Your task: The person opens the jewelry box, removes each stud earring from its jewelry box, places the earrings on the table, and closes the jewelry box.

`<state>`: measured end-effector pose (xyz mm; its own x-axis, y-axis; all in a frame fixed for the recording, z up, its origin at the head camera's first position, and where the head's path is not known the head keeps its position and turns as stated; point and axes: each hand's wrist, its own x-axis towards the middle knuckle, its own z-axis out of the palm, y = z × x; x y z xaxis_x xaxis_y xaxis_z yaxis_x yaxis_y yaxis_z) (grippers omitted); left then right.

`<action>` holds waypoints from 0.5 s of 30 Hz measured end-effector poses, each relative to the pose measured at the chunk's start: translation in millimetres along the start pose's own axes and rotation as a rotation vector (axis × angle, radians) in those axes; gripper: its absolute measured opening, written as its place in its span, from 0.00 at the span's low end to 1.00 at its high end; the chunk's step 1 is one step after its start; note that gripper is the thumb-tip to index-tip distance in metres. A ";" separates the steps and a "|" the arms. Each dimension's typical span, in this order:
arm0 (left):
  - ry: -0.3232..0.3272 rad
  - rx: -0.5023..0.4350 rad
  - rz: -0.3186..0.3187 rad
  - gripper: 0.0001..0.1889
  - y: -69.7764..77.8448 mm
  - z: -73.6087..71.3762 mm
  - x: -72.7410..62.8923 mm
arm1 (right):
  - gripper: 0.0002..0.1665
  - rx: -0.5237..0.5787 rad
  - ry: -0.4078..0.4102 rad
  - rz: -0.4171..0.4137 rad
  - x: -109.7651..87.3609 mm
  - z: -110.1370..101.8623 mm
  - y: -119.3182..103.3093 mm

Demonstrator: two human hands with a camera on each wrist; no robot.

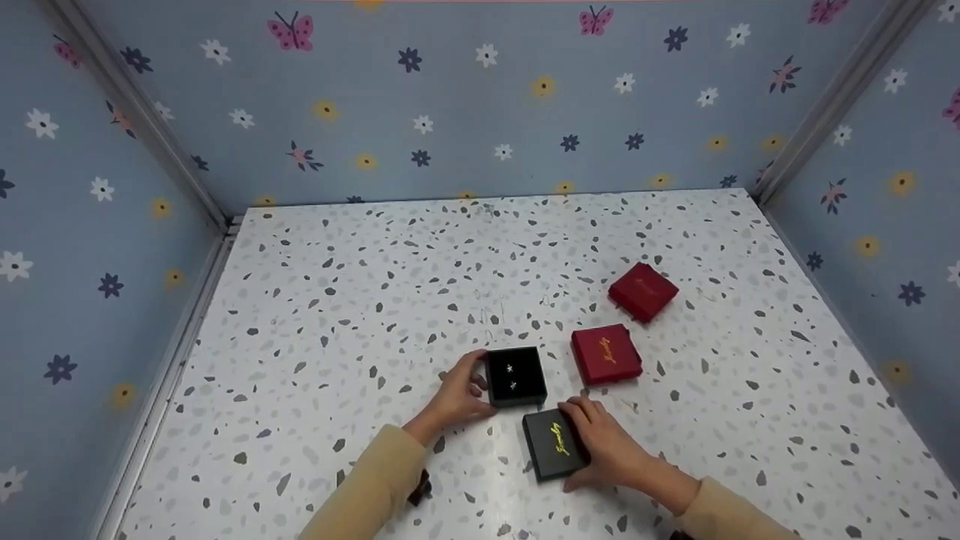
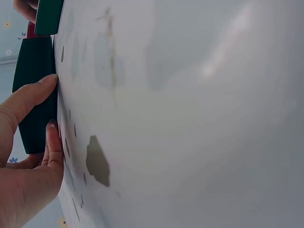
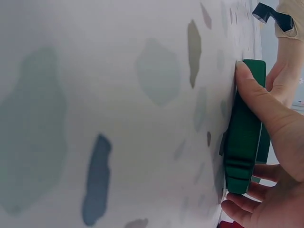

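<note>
Speckled tabletop (image 1: 352, 300) | right grip (image 1: 602, 448) holds dark lid (image 1: 549, 446), "Jewelry" | red box (image 1: 600, 358), "Jewelry"

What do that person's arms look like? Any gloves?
The left sleeve and right sleeve are plain, long and tan. The left grip and right grip are bare, with no gloves. A small black piece sticks out beside the left sleeve.

High downward head view, low wrist close-ups
</note>
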<state>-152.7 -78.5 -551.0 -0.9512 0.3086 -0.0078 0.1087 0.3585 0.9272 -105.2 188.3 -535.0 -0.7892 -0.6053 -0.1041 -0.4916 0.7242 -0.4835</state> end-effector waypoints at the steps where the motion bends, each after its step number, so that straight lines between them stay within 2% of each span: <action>1: -0.001 -0.001 -0.002 0.47 0.0 0.0 0.5 | 0.66 0.000 0.003 -0.005 -0.2 -0.6 -0.2; 10: -0.013 -0.062 -0.041 0.48 0.0 0.5 -0.1 | 0.67 -0.005 0.062 -0.075 -3.0 -9.9 -4.7; 15: -0.006 -0.075 -0.029 0.48 0.2 -0.2 -0.7 | 0.59 0.007 0.068 -0.099 2.1 -17.3 -9.7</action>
<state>-152.1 -78.9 -550.7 -0.9518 0.3045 -0.0373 0.0589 0.3007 0.9519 -108.5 185.7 -515.5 -0.7601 -0.6498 0.0032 -0.5661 0.6597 -0.4943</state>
